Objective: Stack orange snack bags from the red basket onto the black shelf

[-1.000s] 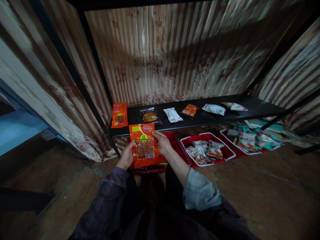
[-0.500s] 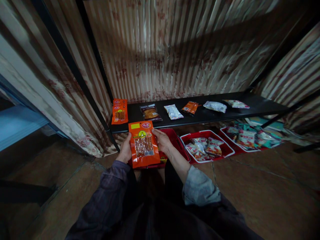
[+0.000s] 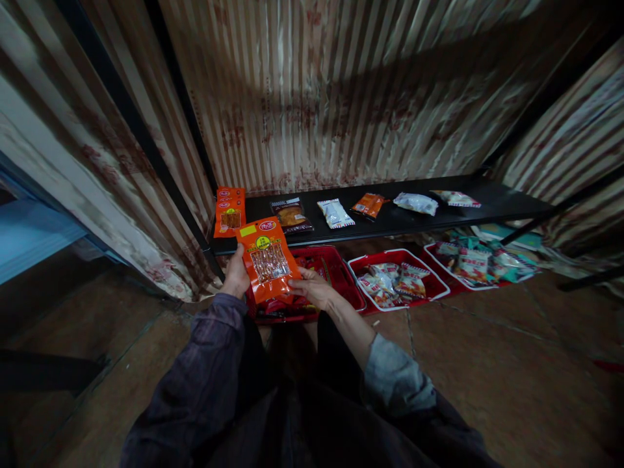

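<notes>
An orange snack packet (image 3: 270, 260) with a clear window is held tilted in both hands, above a red basket (image 3: 348, 296) of packets. My left hand (image 3: 235, 274) grips its left edge, thumb on the front. At its lower right edge my right hand (image 3: 314, 288) pinches the packet, fingers partly hidden behind it. Just beyond, on a black shelf (image 3: 322, 240), lie similar orange packets (image 3: 230, 211) at the left end. Beside them is a dark packet with a brown picture (image 3: 292, 216).
Farther right on the shelf lie a white packet (image 3: 335, 213), an orange packet (image 3: 369, 205), a silvery packet (image 3: 415, 203) and a patterned packet (image 3: 457, 198). Two more red baskets with white rims (image 3: 441, 289) hold packets below. Black posts (image 3: 180, 97) and striped curtains (image 3: 302, 97) enclose the shelf.
The held packet has moved up and left and tilted, its top leaning left. My right hand has slid from its upper right edge to the lower right corner. More of the basket beneath shows.
</notes>
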A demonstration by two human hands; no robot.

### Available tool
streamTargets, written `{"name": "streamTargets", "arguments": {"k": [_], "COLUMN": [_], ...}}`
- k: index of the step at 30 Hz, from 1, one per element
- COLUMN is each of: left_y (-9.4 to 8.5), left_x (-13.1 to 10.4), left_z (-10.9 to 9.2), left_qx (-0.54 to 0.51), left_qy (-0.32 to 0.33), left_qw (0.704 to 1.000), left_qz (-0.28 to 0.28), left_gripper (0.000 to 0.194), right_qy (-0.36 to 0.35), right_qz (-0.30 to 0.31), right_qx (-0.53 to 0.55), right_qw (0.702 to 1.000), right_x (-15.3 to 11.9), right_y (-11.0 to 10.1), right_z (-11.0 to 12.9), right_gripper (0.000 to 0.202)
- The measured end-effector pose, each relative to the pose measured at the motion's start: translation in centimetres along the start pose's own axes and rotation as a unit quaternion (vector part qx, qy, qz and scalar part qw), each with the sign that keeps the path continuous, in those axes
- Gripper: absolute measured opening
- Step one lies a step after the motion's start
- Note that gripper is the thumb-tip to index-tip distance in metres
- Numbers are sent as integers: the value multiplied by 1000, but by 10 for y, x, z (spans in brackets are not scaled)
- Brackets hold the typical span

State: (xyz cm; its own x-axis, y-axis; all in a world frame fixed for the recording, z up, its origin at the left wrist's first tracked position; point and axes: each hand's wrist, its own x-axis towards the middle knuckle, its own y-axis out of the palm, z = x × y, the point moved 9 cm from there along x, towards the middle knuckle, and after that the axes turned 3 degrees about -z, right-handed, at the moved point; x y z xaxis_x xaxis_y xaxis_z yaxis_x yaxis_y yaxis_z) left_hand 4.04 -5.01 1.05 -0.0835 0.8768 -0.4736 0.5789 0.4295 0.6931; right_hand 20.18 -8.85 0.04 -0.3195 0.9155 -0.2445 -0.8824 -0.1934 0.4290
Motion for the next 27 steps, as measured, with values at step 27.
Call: {"name": "streamTargets", "arguments": {"k": [27], "left_y": [2], "left_x": [-14], "left_z": [3], "left_qx": [48], "left_qy": [67], "left_qw": [994], "left_qz": [77], "left_gripper": [18], "right_qy": [-368], "right_qz": [-115], "right_qx": [-446], "right_qw": [808], "right_x": [-7], "right_y": [30], "right_z": [62], "right_gripper": [51]}}
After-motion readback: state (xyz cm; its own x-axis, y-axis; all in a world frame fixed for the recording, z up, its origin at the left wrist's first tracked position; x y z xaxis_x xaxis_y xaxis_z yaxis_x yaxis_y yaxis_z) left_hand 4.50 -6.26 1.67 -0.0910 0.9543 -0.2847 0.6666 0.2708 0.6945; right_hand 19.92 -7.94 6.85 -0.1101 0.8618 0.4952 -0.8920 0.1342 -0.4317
